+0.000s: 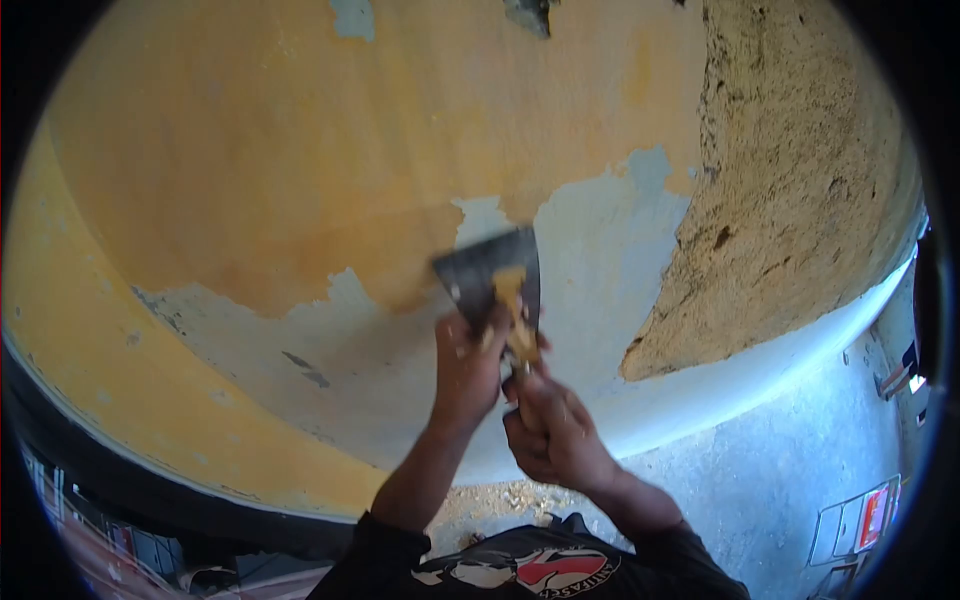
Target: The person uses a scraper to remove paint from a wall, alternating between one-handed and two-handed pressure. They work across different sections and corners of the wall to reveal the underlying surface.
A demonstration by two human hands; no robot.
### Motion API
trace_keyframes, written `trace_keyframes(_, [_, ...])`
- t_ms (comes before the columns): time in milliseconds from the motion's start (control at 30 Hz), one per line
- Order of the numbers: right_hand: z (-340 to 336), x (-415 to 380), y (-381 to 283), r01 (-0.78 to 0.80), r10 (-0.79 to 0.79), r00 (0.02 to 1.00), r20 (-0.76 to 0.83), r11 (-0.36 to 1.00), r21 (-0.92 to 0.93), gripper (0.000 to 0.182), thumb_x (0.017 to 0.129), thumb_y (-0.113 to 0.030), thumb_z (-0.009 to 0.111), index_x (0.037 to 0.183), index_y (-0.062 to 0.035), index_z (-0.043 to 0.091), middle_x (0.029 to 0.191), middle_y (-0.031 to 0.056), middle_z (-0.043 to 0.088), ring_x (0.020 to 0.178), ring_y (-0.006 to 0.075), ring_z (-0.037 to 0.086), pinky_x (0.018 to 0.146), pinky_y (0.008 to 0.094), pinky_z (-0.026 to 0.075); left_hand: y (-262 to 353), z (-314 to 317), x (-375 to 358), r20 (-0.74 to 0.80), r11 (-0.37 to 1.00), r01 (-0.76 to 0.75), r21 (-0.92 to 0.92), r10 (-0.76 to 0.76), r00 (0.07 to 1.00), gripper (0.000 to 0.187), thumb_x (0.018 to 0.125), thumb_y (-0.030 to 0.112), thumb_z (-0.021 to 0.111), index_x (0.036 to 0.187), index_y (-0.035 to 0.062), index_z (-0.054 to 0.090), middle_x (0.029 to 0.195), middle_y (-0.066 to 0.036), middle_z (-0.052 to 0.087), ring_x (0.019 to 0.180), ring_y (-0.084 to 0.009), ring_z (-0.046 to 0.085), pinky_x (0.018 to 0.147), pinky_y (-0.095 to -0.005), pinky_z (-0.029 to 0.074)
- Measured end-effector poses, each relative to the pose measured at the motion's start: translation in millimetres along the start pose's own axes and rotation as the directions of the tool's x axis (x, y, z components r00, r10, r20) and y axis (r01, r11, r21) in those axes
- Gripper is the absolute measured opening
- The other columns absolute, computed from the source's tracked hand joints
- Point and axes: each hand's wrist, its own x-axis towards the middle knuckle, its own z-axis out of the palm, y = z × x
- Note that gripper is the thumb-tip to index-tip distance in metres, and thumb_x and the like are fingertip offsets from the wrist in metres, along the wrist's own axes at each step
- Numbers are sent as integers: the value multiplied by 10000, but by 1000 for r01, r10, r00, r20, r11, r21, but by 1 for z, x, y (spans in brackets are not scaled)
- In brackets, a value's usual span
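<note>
A scraper [490, 262] with a wide dark metal blade is held up against the wall [330, 180]. My left hand [470, 362] grips it close to the blade, thumb along its base. Lower down, my right hand [552, 425] is wrapped round the handle. A yellowish patch, perhaps paint flakes, shows on the blade near my left thumb. The blade's edge lies by a ragged border between orange-yellow paint [390, 240] and a pale bared layer [600, 240]. Both hands are slightly blurred.
Rough brown bared plaster [790, 170] covers the wall's right side. A yellow band [170, 390] curves along the left. Debris [500, 500] lies on the grey floor [760, 480] below. A framed item with red and white [870, 520] stands at lower right.
</note>
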Motion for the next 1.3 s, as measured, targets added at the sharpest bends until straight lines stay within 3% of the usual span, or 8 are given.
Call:
trace_keyframes(167, [23,2,-22,82,-85,996,-37,993,-87,326,1054,-448,319,1041,-144,437,546,-41,315,351,56,251,316,219,200,38,9,15,124,999,47,-23,-44,991,250,981,216,578,1045,-25,605,814,-184,681,515,-202,651,392,-280,488])
trace_keyframes(267, [10,-10,4,15,-17,999,-42,999,-40,320,1053,-445,317,1033,-145,427,545,-36,316,351,61,259,319,219,210,2,14,-11,-38,998,-39,51,41,998,344,969,302,597,1070,-27,614,749,-155,681,485,-183,639,354,-228,433])
trace_keyframes(367, [14,1,-14,10,-14,995,-97,999,-44,330,1054,-452,303,1035,-144,420,548,-34,316,354,62,260,317,219,214,18,9,6,17,994,79,79,-80,997,348,954,311,618,1048,-24,616,737,-162,679,487,-182,640,345,-214,421])
trace_keyframes(700, [-2,1,-14,1,-2,1000,-25,999,-40,332,1056,-450,312,1067,-134,414,573,-23,336,366,61,272,332,219,231,9,13,3,-54,998,13,65,-9,998,305,960,263,602,1017,-37,601,720,-165,664,529,-194,658,378,-256,474])
trace_keyframes(800, [7,-1,-28,25,-24,1000,13,996,-82,321,1058,-446,321,1080,-138,410,590,-21,349,377,64,290,341,215,247,32,17,18,52,998,29,-47,-27,998,283,963,252,605,1008,-27,610,743,-173,675,516,-196,655,377,-253,470])
trace_keyframes(933, [-6,-17,-14,-36,36,999,15,998,-42,347,1052,-471,317,1071,-135,402,579,-18,339,364,70,290,333,223,248,-6,15,-5,-14,1000,-7,17,7,1000,282,961,248,611,981,-34,620,676,-158,661,498,-201,653,348,-243,442])
trace_keyframes(1100, [10,-10,-37,-14,15,1000,28,1000,-27,348,1051,-472,321,1054,-132,397,582,-20,340,371,75,300,336,226,255,29,23,9,18,994,76,73,-77,997,265,962,237,608,978,-28,621,733,-158,674,490,-199,645,376,-255,474])
trace_keyframes(1300, [-4,-16,-29,-30,33,998,50,998,-58,345,1054,-464,315,1037,-128,392,590,-20,351,376,77,308,340,228,258,13,26,4,-3,999,-6,42,6,1000,337,974,291,603,975,-44,634,715,-136,675,533,-187,658,427,-261,499])
